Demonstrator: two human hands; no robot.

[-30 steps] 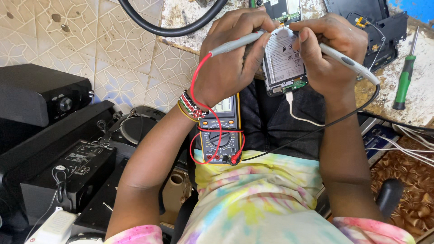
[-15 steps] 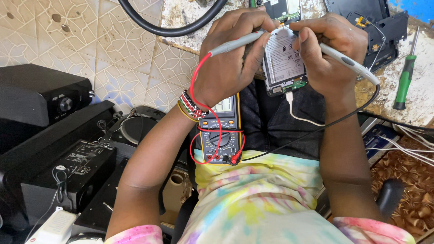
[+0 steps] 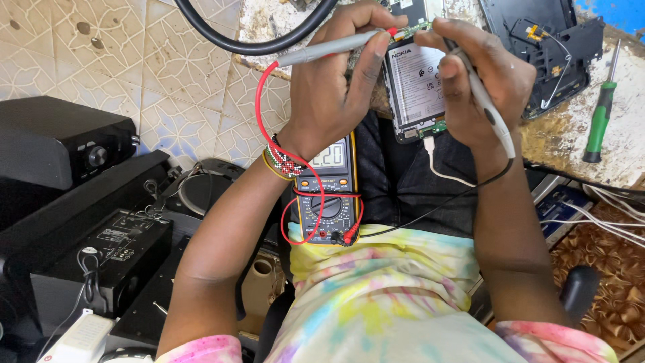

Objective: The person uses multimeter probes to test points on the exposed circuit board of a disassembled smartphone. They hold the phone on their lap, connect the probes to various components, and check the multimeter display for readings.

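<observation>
My left hand (image 3: 339,77) grips a grey test probe with a red tip (image 3: 329,48), its point resting on the top edge of an opened phone (image 3: 416,87). My right hand (image 3: 474,74) holds a second grey probe (image 3: 494,117) with a black lead against the same phone. The phone lies back-open at the worn bench edge, its white battery showing and a white cable (image 3: 440,168) plugged into its bottom. A yellow-rimmed multimeter (image 3: 327,195) rests on my lap below the left wrist, red and black leads plugged in, display lit.
A green-handled screwdriver (image 3: 600,121) and a black phone cover (image 3: 547,47) lie on the bench (image 3: 608,154) at right. A thick black cable (image 3: 252,37) loops at top. Black audio units (image 3: 64,144) and a white adapter (image 3: 77,339) sit on the tiled floor at left.
Both hands stay on the phone with the probes; only a very slight shift of the view.
</observation>
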